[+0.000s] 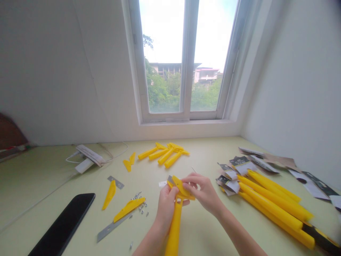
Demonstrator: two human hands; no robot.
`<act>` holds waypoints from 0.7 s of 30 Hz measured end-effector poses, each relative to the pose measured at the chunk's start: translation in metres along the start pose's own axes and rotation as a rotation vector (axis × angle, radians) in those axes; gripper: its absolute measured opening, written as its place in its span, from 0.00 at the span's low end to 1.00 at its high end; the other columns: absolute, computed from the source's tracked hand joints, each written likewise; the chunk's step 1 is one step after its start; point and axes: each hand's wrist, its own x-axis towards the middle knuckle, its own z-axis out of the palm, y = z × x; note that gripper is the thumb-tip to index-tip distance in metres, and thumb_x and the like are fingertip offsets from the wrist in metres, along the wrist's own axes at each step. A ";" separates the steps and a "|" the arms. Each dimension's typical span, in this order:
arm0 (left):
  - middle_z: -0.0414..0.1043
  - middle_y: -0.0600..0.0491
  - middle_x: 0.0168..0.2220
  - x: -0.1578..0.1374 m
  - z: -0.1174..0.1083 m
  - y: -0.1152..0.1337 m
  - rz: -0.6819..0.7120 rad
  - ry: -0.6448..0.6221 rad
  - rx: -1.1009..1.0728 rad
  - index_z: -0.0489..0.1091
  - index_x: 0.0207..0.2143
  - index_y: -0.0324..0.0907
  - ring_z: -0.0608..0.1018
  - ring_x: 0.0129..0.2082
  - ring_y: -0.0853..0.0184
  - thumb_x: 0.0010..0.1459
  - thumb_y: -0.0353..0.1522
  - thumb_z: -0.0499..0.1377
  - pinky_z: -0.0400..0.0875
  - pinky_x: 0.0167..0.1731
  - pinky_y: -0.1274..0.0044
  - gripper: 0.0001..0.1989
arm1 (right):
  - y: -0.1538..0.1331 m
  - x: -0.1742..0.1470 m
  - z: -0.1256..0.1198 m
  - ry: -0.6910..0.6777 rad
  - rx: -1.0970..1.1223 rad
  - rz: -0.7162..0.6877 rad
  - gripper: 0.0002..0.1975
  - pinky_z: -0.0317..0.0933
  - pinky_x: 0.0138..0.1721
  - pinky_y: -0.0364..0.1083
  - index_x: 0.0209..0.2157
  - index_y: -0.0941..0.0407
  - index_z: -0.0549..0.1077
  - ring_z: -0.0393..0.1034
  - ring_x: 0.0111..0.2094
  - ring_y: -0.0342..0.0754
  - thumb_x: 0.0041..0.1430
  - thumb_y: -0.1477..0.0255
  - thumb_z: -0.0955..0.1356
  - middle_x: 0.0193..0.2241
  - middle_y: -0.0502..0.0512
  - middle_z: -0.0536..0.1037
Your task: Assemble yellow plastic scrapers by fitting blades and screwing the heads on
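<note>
My left hand (165, 201) is closed round the head of a yellow scraper handle (174, 227), whose grip points down toward me. A grey metal blade (169, 180) pokes out at the head's upper left. Over the blade lies a yellow plastic cover plate (178, 183), tilted across the head. My right hand (201, 190) pinches this plate at its right side. Just above my right fingers a thin metal rod (194, 169) shows; whether it is held or lies on the table cannot be told. A small white piece (162, 184) shows left of the blade.
Left are a yellow plate on a long blade (106, 231), small screws (137, 195), another plate (109, 195) with a short blade (115, 182), a black phone (64, 224) and a power strip (90, 155). Yellow handles (166, 154) lie behind; packaged yellow scrapers (274, 206) lie right.
</note>
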 end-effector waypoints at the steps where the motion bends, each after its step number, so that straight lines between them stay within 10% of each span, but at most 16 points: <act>1: 0.73 0.47 0.35 0.000 -0.001 -0.001 0.006 -0.012 -0.003 0.68 0.37 0.36 0.75 0.37 0.62 0.48 0.31 0.54 0.71 0.34 0.72 0.12 | 0.000 0.000 0.000 0.000 -0.007 -0.005 0.09 0.57 0.27 0.42 0.31 0.55 0.76 0.63 0.26 0.44 0.52 0.69 0.65 0.25 0.53 0.73; 21: 0.72 0.47 0.39 -0.006 0.002 0.001 0.013 -0.077 -0.063 0.68 0.39 0.37 0.73 0.40 0.61 0.51 0.31 0.51 0.69 0.36 0.71 0.13 | -0.001 0.001 -0.006 -0.156 0.120 0.067 0.11 0.60 0.33 0.44 0.31 0.57 0.73 0.67 0.32 0.46 0.53 0.65 0.64 0.31 0.54 0.75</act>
